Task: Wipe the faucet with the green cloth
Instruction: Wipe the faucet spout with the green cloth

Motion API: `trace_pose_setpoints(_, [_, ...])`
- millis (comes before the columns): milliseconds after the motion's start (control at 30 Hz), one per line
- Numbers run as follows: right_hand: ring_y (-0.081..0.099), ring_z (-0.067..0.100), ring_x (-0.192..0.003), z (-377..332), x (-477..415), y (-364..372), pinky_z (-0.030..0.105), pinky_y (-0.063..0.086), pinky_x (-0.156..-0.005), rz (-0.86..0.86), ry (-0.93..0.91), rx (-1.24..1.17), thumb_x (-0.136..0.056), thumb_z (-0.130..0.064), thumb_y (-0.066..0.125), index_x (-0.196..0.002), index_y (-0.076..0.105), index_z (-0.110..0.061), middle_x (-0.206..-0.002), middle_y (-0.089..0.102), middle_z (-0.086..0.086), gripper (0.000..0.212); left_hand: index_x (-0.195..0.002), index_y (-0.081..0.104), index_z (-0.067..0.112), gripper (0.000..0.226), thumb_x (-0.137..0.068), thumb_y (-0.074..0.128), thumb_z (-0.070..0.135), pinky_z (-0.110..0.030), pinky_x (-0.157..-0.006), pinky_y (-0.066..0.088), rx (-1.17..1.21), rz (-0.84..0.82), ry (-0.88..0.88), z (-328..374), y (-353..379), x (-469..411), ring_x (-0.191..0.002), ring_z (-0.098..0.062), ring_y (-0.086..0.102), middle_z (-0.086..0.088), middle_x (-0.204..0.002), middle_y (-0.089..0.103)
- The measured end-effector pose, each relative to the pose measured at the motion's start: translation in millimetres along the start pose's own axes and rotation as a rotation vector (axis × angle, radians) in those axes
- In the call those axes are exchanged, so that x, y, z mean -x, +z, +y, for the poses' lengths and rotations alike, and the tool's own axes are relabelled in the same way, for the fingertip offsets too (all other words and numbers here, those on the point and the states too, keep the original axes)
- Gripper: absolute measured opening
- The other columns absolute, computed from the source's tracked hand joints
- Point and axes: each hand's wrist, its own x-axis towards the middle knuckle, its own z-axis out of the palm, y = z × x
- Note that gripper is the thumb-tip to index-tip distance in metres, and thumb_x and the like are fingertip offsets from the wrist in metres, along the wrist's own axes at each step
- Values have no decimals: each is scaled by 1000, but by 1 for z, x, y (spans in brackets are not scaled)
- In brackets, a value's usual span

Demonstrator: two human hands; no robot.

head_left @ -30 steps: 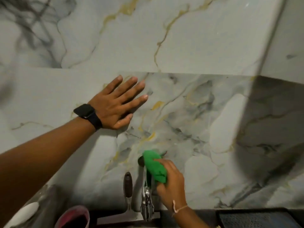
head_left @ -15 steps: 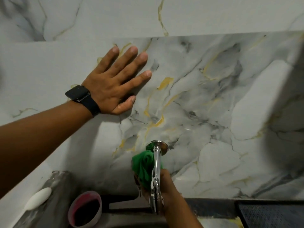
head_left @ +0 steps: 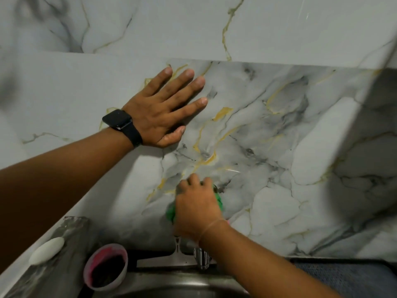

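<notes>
My right hand is closed over the green cloth, pressing it around the upper part of the chrome faucet where it meets the marble wall. Green shows on both sides of the hand. Only the faucet's lower spout is visible, below my wrist; the rest is hidden by the hand and cloth. My left hand lies flat with fingers spread on the marble wall, up and to the left of the faucet, a black watch on its wrist.
A steel sink rim runs along the bottom. A pink cup with dark contents stands at the sink's left. A white soap bar lies on a marble ledge at far left. A dark mat sits at bottom right.
My right hand has moved up with the cloth, from the left side of the spout to over the faucet's top near the wall. The left hand stays planted on the wall.
</notes>
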Motion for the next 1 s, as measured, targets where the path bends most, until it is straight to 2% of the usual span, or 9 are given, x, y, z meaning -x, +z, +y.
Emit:
trace_pose_setpoints(133, [44,33,-95,-33,-11,10,46,37,-82,-205,-222,612,-83,-14,48,-112,65,-11,-99,60,16,34,-157,26,17,72,-92,38,46,-50,-126,6,12,-4,-3,-1,0,1,-153,-34,18,-17,-162,27])
trace_pose_setpoints(200, [47,33,-103,-34,-9,13,48,38,-90,-238,-218,599,-92,-29,46,-121,63,-13,-111,62,16,37,-157,26,17,72,-91,38,46,-50,-126,5,18,4,-13,-1,1,1,-153,-33,16,-16,-163,27])
trace_pose_setpoints(300, [44,31,-102,-18,1,9,51,36,-87,-23,19,41,-77,-48,48,-105,68,-14,-107,62,12,48,-156,27,18,72,-91,39,46,-51,-126,9,30,13,-19,0,2,0,-153,-34,17,-16,-163,28])
trace_pose_setpoints(433, [48,22,-105,0,38,27,39,50,-85,429,586,-835,-73,-23,55,-109,67,-22,-112,53,-3,37,-156,29,18,71,-91,40,45,-53,-124,15,42,17,-18,-1,3,2,-152,-35,22,-15,-162,30])
trace_pose_setpoints(567, [61,22,-99,-13,56,37,42,51,-95,449,989,-1525,-90,-36,63,-99,63,-24,-113,55,4,14,-156,28,17,70,-92,38,45,-52,-124,13,33,21,-9,0,4,1,-152,-35,23,-16,-162,30])
trace_pose_setpoints(667, [37,15,-121,-11,58,27,44,37,-110,253,841,-1451,-77,-83,31,-128,49,-39,-127,35,-10,69,-156,28,17,70,-92,37,45,-51,-125,10,31,28,-8,0,5,1,-152,-35,23,-16,-162,31])
trace_pose_setpoints(733, [29,16,-125,-1,57,21,46,33,-113,186,781,-1263,-76,-83,17,-137,45,-36,-127,33,-9,82,-156,28,17,70,-92,37,45,-52,-125,11,31,30,-9,0,5,2,-151,-36,24,-16,-161,31])
trace_pose_setpoints(900, [46,28,-120,7,45,18,45,44,-105,173,831,-1291,-78,-53,70,-121,46,-17,-121,48,5,62,-156,28,17,71,-92,38,45,-52,-125,13,34,26,-13,0,3,2,-152,-36,23,-16,-162,29])
trace_pose_setpoints(1000, [44,31,-118,-9,21,17,44,47,-96,199,866,-932,-76,-44,75,-120,40,-12,-125,46,11,64,-157,26,17,71,-92,38,45,-51,-126,8,27,24,-24,0,4,3,-153,-35,20,-15,-163,27])
